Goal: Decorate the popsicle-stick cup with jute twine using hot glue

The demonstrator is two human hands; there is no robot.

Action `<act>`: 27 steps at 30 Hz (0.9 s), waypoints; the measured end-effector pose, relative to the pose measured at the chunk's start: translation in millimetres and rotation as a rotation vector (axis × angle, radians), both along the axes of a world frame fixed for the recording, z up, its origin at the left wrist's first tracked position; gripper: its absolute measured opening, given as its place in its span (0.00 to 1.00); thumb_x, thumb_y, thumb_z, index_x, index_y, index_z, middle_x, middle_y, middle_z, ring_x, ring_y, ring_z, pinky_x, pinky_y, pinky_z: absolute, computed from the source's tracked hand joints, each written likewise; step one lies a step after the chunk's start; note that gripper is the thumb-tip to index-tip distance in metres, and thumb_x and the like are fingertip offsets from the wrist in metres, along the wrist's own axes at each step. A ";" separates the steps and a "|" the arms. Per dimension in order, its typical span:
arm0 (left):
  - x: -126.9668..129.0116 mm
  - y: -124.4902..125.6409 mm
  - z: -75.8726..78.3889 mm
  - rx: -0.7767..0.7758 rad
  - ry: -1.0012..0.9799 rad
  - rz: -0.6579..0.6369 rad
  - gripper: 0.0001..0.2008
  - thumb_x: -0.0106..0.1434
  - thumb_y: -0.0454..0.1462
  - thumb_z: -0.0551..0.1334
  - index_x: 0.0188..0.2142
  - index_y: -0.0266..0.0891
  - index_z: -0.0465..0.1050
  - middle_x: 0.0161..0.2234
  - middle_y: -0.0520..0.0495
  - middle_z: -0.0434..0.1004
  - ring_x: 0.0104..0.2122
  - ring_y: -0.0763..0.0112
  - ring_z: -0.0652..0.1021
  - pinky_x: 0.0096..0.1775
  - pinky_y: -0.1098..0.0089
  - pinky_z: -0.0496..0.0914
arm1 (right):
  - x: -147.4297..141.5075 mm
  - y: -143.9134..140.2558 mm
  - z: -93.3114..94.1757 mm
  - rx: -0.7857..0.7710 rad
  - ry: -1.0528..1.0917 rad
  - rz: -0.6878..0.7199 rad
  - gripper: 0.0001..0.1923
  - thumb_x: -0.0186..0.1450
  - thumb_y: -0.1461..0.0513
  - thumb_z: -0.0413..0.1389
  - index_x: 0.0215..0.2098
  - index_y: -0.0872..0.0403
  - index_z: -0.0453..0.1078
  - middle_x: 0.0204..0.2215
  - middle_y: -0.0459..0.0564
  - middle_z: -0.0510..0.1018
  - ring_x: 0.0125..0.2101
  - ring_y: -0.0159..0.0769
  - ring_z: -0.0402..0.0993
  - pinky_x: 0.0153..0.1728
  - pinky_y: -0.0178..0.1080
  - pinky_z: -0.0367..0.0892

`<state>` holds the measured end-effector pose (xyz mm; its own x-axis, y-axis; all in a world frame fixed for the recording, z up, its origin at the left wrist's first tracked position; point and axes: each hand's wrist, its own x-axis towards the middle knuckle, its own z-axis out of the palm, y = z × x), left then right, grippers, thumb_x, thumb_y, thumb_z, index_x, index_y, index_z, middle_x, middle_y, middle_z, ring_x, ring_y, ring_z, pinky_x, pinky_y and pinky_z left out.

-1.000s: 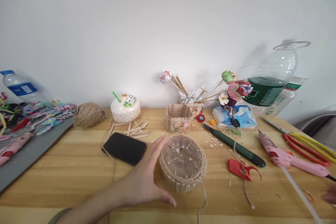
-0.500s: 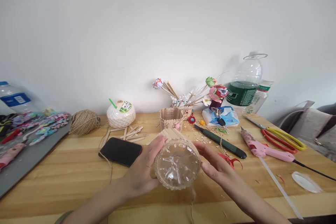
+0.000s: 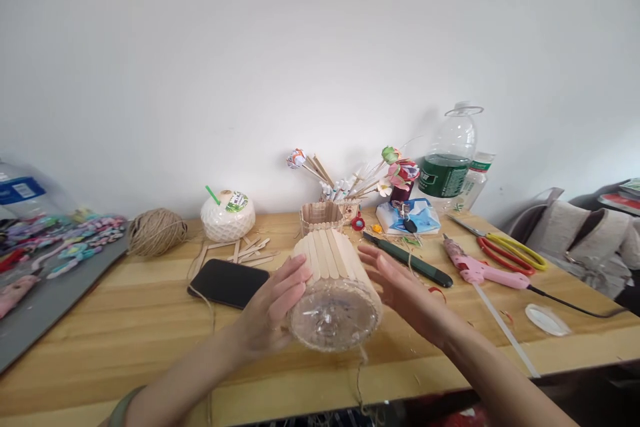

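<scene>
While my left hand (image 3: 273,307) is cupping one side of the stick-clad plastic container (image 3: 333,293), fingers spread flat against it, my right hand (image 3: 400,287) is pressing the other side, so both are clamped on it together. I am holding it tilted above the desk (image 3: 125,320), its clear bottom facing me and glare blurring what is inside. A twine tail (image 3: 359,380) is dangling from it, running out of view below. The black phone (image 3: 227,282) is lying just beside my left hand, the green knife (image 3: 410,260) partly hidden behind my right.
</scene>
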<state>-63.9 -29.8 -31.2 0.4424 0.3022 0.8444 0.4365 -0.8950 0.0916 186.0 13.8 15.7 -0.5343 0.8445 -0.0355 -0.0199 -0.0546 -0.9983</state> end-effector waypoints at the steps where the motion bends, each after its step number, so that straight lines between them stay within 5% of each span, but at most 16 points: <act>1: 0.8 2.1 -0.4 0.010 0.012 -0.001 0.37 0.64 0.31 0.56 0.66 0.48 0.38 0.56 0.39 0.64 0.65 0.59 0.55 0.60 0.51 0.60 | -3.3 0.8 0.0 -0.050 0.035 0.080 0.28 0.61 0.41 0.51 0.53 0.46 0.62 0.58 0.54 0.66 0.57 0.47 0.64 0.52 0.53 0.63; 4: 1.8 5.7 -0.9 -0.080 0.022 0.080 0.42 0.63 0.30 0.58 0.66 0.53 0.29 0.65 0.39 0.47 0.67 0.53 0.44 0.62 0.46 0.54 | -15.4 -0.6 6.7 -0.021 0.088 0.145 0.34 0.57 0.43 0.57 0.56 0.47 0.58 0.59 0.56 0.64 0.55 0.48 0.66 0.51 0.51 0.66; 8: -4.5 1.9 1.7 -0.426 0.075 0.180 0.48 0.61 0.31 0.61 0.65 0.54 0.23 0.68 0.39 0.26 0.66 0.46 0.39 0.61 0.40 0.50 | -28.6 -2.2 7.4 0.365 -0.063 -0.162 0.40 0.52 0.50 0.64 0.57 0.45 0.51 0.59 0.56 0.57 0.56 0.48 0.61 0.51 0.52 0.66; 11: -12.2 -2.0 3.5 -0.723 0.041 0.129 0.47 0.61 0.29 0.58 0.65 0.53 0.23 0.69 0.38 0.34 0.66 0.52 0.51 0.61 0.44 0.54 | -35.2 -0.7 -11.2 0.689 -0.282 -0.291 0.34 0.53 0.54 0.64 0.53 0.45 0.55 0.55 0.54 0.55 0.59 0.50 0.54 0.53 0.56 0.63; 16: -23.4 -1.4 0.1 -0.753 -0.156 0.226 0.41 0.59 0.24 0.52 0.66 0.50 0.33 0.64 0.37 0.52 0.61 0.59 0.63 0.56 0.50 0.64 | -42.4 0.2 -35.8 0.846 -0.352 -0.255 0.29 0.58 0.55 0.61 0.53 0.45 0.54 0.54 0.54 0.54 0.59 0.49 0.53 0.56 0.58 0.60; 21: -36.1 -1.1 0.6 -0.704 -0.252 0.352 0.39 0.56 0.23 0.49 0.65 0.47 0.40 0.61 0.38 0.57 0.58 0.62 0.68 0.56 0.52 0.64 | -39.1 4.8 -26.3 0.774 -0.302 -0.327 0.25 0.63 0.50 0.55 0.54 0.46 0.53 0.56 0.55 0.56 0.58 0.47 0.56 0.55 0.56 0.61; 27: -27.9 -8.1 26.6 -0.563 -0.251 0.387 0.28 0.60 0.27 0.51 0.60 0.43 0.53 0.58 0.39 0.61 0.58 0.62 0.65 0.59 0.52 0.59 | -35.1 9.6 -21.5 0.702 -0.279 -0.268 0.26 0.64 0.50 0.53 0.56 0.46 0.51 0.57 0.55 0.59 0.59 0.44 0.56 0.57 0.54 0.57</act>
